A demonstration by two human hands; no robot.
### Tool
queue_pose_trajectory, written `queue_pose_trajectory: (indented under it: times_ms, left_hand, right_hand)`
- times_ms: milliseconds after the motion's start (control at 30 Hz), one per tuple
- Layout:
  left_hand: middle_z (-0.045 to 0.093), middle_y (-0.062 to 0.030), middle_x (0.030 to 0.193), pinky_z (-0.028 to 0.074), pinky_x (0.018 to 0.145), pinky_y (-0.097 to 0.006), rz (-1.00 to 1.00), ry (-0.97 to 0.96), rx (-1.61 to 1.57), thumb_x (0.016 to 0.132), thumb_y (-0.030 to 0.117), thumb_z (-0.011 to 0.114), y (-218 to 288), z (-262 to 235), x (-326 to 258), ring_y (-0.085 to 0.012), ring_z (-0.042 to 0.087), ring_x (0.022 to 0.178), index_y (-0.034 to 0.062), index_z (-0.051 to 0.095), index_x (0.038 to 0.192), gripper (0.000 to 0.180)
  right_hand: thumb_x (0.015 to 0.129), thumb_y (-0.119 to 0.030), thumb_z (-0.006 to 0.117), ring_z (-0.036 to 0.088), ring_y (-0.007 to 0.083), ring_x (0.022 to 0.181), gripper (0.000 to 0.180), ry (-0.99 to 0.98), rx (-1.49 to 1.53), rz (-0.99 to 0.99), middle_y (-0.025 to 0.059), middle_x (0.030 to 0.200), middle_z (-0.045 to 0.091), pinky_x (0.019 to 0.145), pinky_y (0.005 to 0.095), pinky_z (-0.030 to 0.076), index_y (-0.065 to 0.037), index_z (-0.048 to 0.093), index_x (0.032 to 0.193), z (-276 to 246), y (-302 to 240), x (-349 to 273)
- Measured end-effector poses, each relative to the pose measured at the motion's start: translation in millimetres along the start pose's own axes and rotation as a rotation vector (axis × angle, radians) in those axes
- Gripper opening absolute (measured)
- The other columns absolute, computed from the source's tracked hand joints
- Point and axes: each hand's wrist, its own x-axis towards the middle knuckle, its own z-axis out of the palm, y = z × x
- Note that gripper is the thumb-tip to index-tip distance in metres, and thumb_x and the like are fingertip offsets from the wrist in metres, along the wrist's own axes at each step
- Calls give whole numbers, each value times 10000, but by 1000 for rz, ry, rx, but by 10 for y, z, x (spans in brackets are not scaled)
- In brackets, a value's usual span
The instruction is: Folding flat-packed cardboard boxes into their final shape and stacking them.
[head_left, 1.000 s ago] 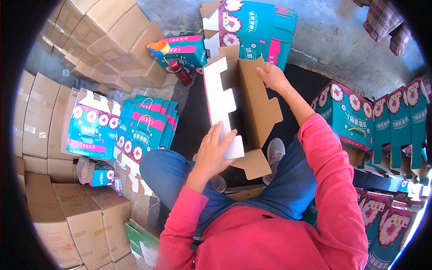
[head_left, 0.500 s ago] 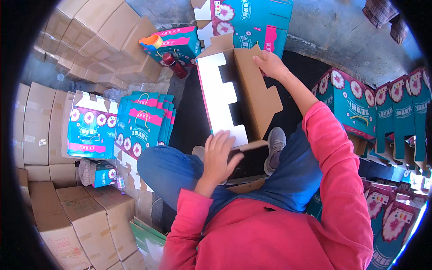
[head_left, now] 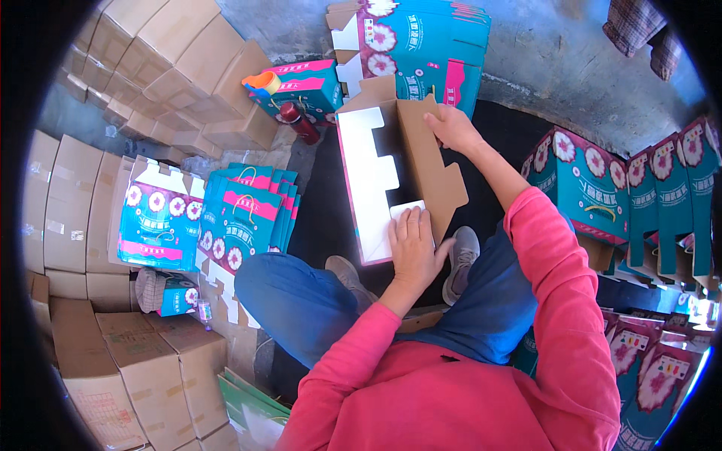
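Note:
A partly folded cardboard gift box [head_left: 365,173] stands between my knees, its top open toward me. One long side flap shows white with notched edges; the opposite one is plain brown. My right hand [head_left: 454,129] grips the far right corner of the brown flap, fingers closed around its edge. At the near end my left hand [head_left: 415,244] lies with fingers stretched out, pressing on a small end flap that is folded inward. The inside of the box is mostly in shadow.
Flat teal and pink cartons [head_left: 429,45] are stacked beyond the box, beside a red flask [head_left: 299,124]. Gift bags [head_left: 239,218] lie at the left, with brown cartons [head_left: 150,368] piled nearby. Finished-looking gift boxes [head_left: 583,177] stand at the right.
My left hand has moved right onto the near end, and the end flap there, sticking outward before, is now folded in. My right hand keeps its grip on the brown flap.

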Motion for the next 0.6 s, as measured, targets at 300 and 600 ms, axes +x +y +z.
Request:
queue_pose_trajectory:
  times_ms: [300,600]
  left_hand:
    - [565,-263,1274,373,1091,-520,5,-4,-30,786,-46,546,-361,-234,-380,-438,514,1229,-96,543,1252,469]
    - [638,-235,1184,446,1017,-508,40,-73,-154,892,18,545,-1028,-830,-655,-421,592,1164,-29,581,1240,354]
  right_hand:
    - [1017,-629,303,671,271,1046,749,206,141,-40,196,1008,707,821,433,505,26,661,1085,-337,226,140]
    - [985,-734,306,664,242,1067,860,-541,180,42,133,1130,713,948,355,492,3,681,1221,-142,-18,-215]
